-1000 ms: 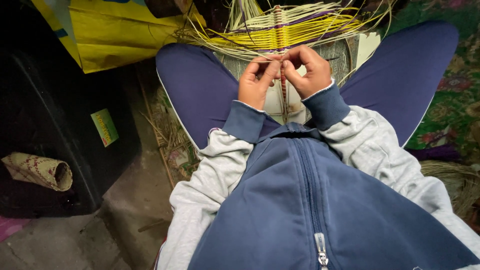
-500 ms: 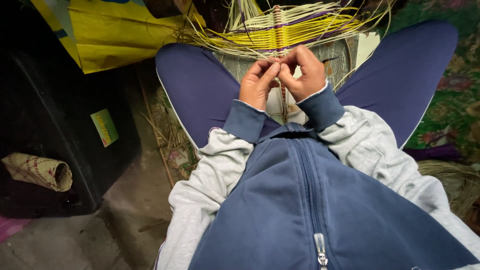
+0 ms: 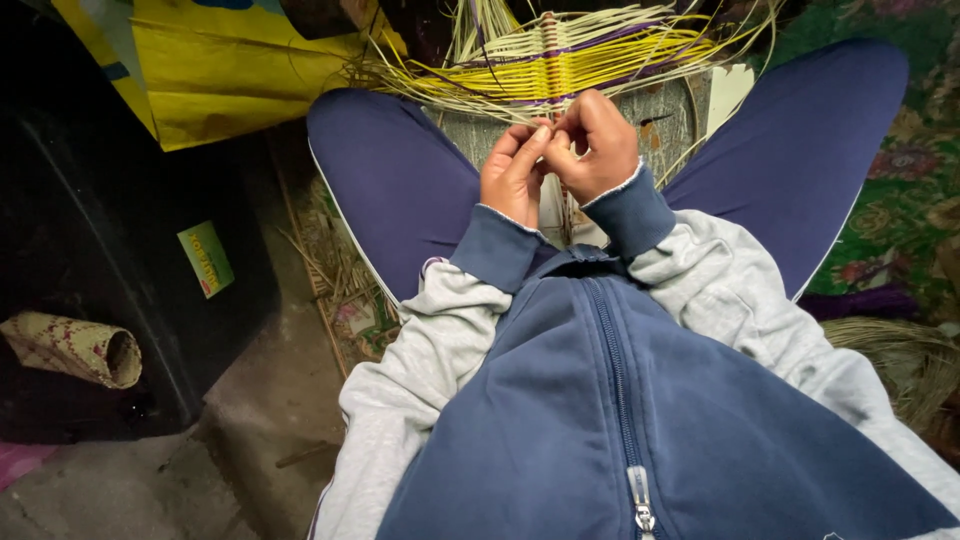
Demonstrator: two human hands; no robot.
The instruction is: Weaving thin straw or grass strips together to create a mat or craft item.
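My left hand (image 3: 512,175) and my right hand (image 3: 592,148) meet fingertip to fingertip between my knees. Both pinch a thin upright woven strip (image 3: 566,205) that runs down toward my lap. Just beyond the fingers lies a partly woven mat of yellow, cream and purple straw strands (image 3: 560,55), its loose ends fanning out to both sides. It rests on a round grey block (image 3: 660,110). What the fingertips pinch is too small to tell exactly.
My blue trouser legs (image 3: 400,170) flank the work. A yellow sack (image 3: 230,70) lies at the upper left, a black case with a green label (image 3: 100,250) at the left, a rolled woven mat (image 3: 75,348) beside it. Loose straw (image 3: 335,270) litters the floor; a patterned green cloth (image 3: 920,200) lies on the right.
Both hands have drawn slightly closer to my body and to the left, the fingertips staying pinched together on the strip. The view shifted a little.
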